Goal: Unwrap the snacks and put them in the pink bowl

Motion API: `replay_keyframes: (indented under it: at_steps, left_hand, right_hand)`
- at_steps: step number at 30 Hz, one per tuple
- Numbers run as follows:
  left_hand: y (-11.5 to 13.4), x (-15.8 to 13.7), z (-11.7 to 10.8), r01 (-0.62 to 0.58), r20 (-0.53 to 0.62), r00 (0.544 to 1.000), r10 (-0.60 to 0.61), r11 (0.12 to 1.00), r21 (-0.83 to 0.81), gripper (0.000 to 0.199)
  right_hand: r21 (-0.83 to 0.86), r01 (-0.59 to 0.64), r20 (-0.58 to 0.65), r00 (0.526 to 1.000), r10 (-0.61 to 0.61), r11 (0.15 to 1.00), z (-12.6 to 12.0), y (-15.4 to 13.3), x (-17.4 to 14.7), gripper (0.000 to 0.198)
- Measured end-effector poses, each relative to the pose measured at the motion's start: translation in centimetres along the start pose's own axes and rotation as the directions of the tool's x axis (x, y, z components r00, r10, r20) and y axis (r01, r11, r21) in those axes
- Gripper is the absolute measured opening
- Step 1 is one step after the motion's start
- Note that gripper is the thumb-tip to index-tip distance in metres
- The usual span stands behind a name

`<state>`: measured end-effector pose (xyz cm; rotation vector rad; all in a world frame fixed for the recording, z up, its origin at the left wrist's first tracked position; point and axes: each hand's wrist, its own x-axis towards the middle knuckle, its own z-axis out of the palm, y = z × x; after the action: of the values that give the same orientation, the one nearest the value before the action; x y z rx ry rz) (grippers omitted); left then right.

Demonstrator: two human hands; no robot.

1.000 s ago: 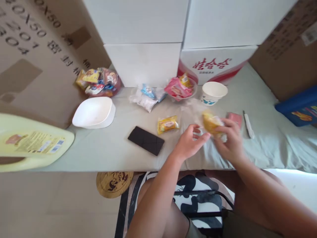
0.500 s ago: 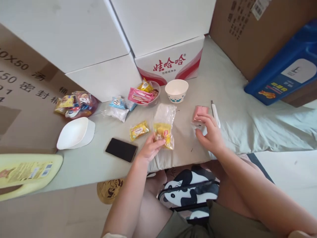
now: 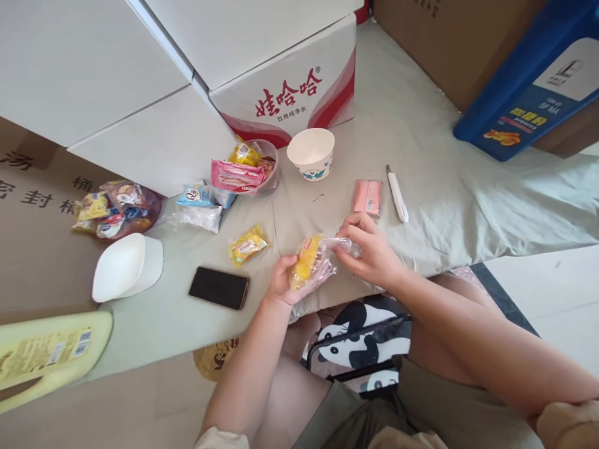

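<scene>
A clear plastic bag (image 3: 324, 269) with yellow snack packets (image 3: 307, 259) in it is held over the front edge of the cloth-covered surface. My left hand (image 3: 282, 280) grips its filled end, thumb on top. The bag's loose, gathered end is pinched by my right hand (image 3: 367, 249). Just beyond my right hand lies a pink pack (image 3: 367, 197), and to its right a white utility knife (image 3: 397, 194). A single yellow packet (image 3: 249, 246) rests left of the bag, with a black phone (image 3: 219, 287) in front of it.
Farther back stand a paper bowl (image 3: 311, 154) and a clear bowl (image 3: 269, 167) of wrapped snacks. To the left are blue and white packets (image 3: 199, 206), another filled bowl (image 3: 148, 215) and a white container (image 3: 128, 268). A blue jug (image 3: 524, 93) and cartons (image 3: 285, 93) border the surface.
My right hand has left the pink pack and moved left to take the bag's loose end. The bag, upright before, is now turned sideways and twisted together. The view has shifted too.
</scene>
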<state>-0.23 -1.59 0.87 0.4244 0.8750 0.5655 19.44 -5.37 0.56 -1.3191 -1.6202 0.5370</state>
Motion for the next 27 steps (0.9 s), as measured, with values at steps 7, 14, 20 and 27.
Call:
replay_keyframes:
  at_steps: [7, 14, 20, 27]
  left_hand:
    - [-1.2, 0.4, 1.7, -0.249, -0.107, 0.963, 0.247, 0.968, -0.010, 0.028]
    - [-2.1, 0.4, 0.0, -0.407, -0.081, 0.888, 0.453, 0.855, 0.322, 0.032]
    - [-1.5, -0.3, -1.5, -0.467, 0.088, 0.868, 0.489, 0.740, 0.485, 0.044]
    - [-1.0, -0.6, -1.4, -0.438, -0.002, 0.877, 0.480, 0.801, 0.409, 0.051]
  right_hand:
    - [0.151, 0.063, 0.123, 0.989, -0.082, 0.986, 2.7, -1.4, -1.1, 0.033]
    - [0.051, 0.101, -0.015, 0.995, -0.100, 0.994, 3.8, -1.1, -1.1, 0.031]
    - [-0.040, 0.083, -0.186, 0.979, -0.089, 0.996, 4.6, -0.9, -1.0, 0.031]
    - [-0.076, 0.362, 0.038, 0.932, -0.360, 0.929, 5.4, -1.9, -1.3, 0.027]
